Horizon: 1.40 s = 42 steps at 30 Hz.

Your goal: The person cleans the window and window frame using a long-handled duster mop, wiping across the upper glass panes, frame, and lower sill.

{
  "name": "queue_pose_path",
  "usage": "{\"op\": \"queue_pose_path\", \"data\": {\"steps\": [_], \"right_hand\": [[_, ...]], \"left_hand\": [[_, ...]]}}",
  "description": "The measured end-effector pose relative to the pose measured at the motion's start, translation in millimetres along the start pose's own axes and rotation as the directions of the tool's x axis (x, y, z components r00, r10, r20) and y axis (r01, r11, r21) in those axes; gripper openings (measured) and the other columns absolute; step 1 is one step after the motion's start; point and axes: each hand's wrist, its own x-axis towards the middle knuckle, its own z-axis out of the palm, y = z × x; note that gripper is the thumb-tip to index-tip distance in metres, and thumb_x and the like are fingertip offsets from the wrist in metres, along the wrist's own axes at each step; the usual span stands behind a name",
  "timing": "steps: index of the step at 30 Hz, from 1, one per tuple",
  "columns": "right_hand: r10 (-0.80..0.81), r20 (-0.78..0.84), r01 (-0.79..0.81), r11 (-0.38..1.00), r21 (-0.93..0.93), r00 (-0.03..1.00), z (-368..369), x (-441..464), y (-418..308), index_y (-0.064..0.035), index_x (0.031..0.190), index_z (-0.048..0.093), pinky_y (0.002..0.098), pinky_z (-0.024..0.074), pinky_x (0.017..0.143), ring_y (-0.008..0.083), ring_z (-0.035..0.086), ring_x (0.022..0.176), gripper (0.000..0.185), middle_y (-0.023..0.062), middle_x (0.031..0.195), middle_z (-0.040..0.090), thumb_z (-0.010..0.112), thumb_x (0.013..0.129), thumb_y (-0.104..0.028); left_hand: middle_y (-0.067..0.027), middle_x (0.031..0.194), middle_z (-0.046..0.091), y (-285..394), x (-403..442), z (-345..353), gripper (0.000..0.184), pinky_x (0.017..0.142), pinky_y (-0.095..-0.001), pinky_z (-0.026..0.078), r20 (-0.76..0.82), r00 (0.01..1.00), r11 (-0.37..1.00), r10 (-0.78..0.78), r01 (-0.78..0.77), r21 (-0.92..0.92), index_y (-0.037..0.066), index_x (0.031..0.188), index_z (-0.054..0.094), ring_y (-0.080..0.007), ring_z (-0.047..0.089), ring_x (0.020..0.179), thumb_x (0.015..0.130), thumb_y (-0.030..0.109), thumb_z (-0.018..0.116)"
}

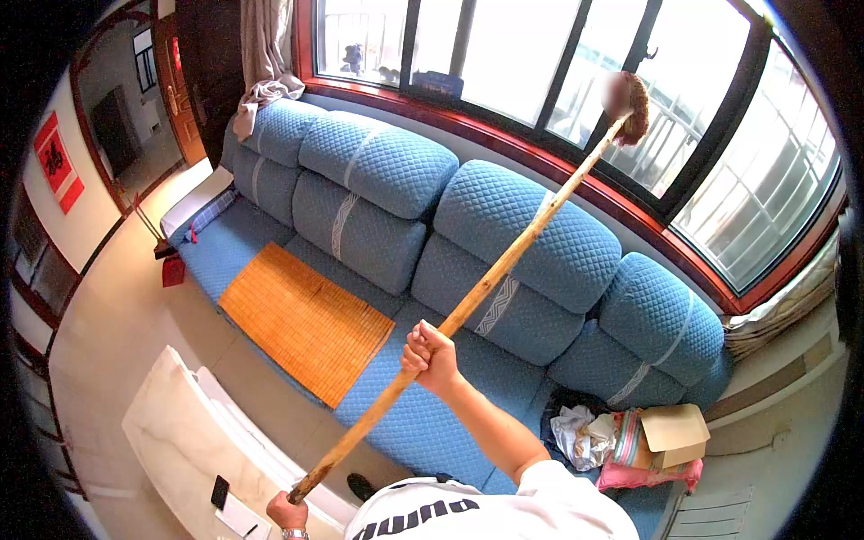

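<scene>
Both my hands grip a long wooden pole (498, 270) that slants up and to the right across the view. My right hand (430, 357) is wrapped round its middle, above the sofa seat. My left hand (288, 511), with a watch at the wrist, is closed round the lower end beside the coffee table. At the far end is a brown, shaggy head (637, 117), partly blurred, so its exact kind is unclear. This head is in front of the window (576, 54), and I cannot tell whether it touches the glass.
A long blue quilted sofa (369, 162) runs below the window, with an orange mat (301, 319) on its seat. A cardboard box (675, 432) and bags (580, 436) lie at its right end. The marble-topped table (171, 405) carries a phone (220, 492).
</scene>
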Motion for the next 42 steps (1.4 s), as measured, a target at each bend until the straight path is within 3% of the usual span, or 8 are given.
{"op": "queue_pose_path", "data": {"steps": [13,15,16,25,27,31,32,42], "right_hand": [[-0.031,0.208,0.019,0.998,0.06,0.978,-7.3,-18.7,0.3,-0.0092,0.076,0.05,0.0289,0.0352,0.046,0.01,0.033,0.039,0.027,-0.0017,0.048,0.029,0.044,0.094,-0.029],[-0.048,0.224,0.031,0.997,0.076,0.973,-6.7,-23.2,-1.2,-0.0091,0.076,0.05,0.0291,0.036,0.046,0.0101,0.033,0.04,0.029,-0.0016,0.049,0.03,0.041,0.095,-0.03],[-0.054,0.223,0.038,0.996,0.079,0.973,-3.9,-24.8,-1.9,-0.0091,0.076,0.05,0.0291,0.036,0.046,0.0101,0.033,0.04,0.029,-0.0016,0.049,0.03,0.041,0.095,-0.03],[-0.174,0.537,0.055,0.972,0.23,0.825,71.5,5.5,-8.2,-0.0086,0.081,0.053,0.028,0.0372,0.047,0.0099,0.036,0.043,0.036,-0.0013,0.051,0.034,0.035,0.097,-0.035],[-0.168,0.5,0.07,0.975,0.209,0.85,99.9,7.3,-11.5,-0.0091,0.082,0.054,0.0279,0.0375,0.048,0.01,0.036,0.043,0.034,-0.0014,0.052,0.034,0.038,0.097,-0.035],[-0.197,0.029,0.183,0.95,0.253,0.98,137.9,5.6,-11.0,-0.0104,0.079,0.051,0.0259,0.0361,0.044,0.0092,0.035,0.042,0.027,-0.0023,0.052,0.033,0.048,0.093,-0.033],[-0.219,0.022,0.206,0.946,0.249,0.976,140.7,4.9,-11.0,-0.012,0.078,0.05,0.0258,0.035,0.042,0.0091,0.035,0.041,0.026,-0.0026,0.052,0.033,0.049,0.093,-0.034],[-0.322,0.392,0.164,0.908,0.385,0.862,146.0,0.2,-16.3,-0.0072,0.071,0.051,0.0226,0.034,0.041,0.0066,0.036,0.04,0.037,-0.0023,0.051,0.033,0.042,0.096,-0.034]], "left_hand": [[-0.0088,0.051,0.055,4.2,-7.1,-24.6,0.019,0.044,-0.043,0.041,-0.027,0.989,0.989,0.145,-0.144,0.029,0.013,0.054,0.055,-0.0331,0.052,0.045,0.065,0.021,0.069],[-0.0094,0.051,0.055,30.6,1.8,-53.7,0.02,0.044,-0.0433,0.041,0.231,0.972,0.998,0.045,-0.053,0.028,0.013,0.055,0.055,-0.0334,0.052,0.045,0.067,0.022,0.068],[-0.0102,0.051,0.055,10.9,3.3,-43.7,0.021,0.044,-0.0432,0.041,0.147,0.961,0.972,0.235,-0.235,-0.02,0.012,0.056,0.055,-0.0334,0.052,0.046,0.069,0.024,0.067],[-0.0079,0.05,0.05,-23.4,77.6,-115.0,0.012,0.042,-0.0422,0.039,-0.313,0.884,0.923,0.347,-0.264,0.28,0.012,0.053,0.053,-0.0298,0.048,0.043,0.059,0.014,0.064],[-0.0078,0.05,0.048,-24.3,97.5,-147.2,0.02,0.042,-0.0439,0.038,-0.373,0.857,0.927,0.357,-0.275,0.257,0.012,0.051,0.047,-0.0305,0.048,0.045,0.059,0.018,0.065],[-0.0036,0.046,0.043,-55.5,122.6,-182.0,0.03,0.039,-0.0407,0.035,-0.481,0.706,0.818,0.52,-0.249,0.519,0.016,0.05,0.042,-0.026,0.044,0.039,0.065,0.027,0.066],[-0.0025,0.046,0.043,-171.6,147.2,-136.2,0.031,0.039,-0.0399,0.034,-0.537,0.45,0.643,0.714,-0.115,0.757,0.016,0.05,0.042,-0.025,0.044,0.039,0.067,0.028,0.065],[-0.0012,0.049,0.045,-17.2,117.4,-248.5,0.029,0.039,-0.039,0.036,-0.562,0.538,0.732,0.628,-0.165,0.661,0.018,0.056,0.049,-0.0251,0.047,0.041,0.078,0.032,0.062]]}}
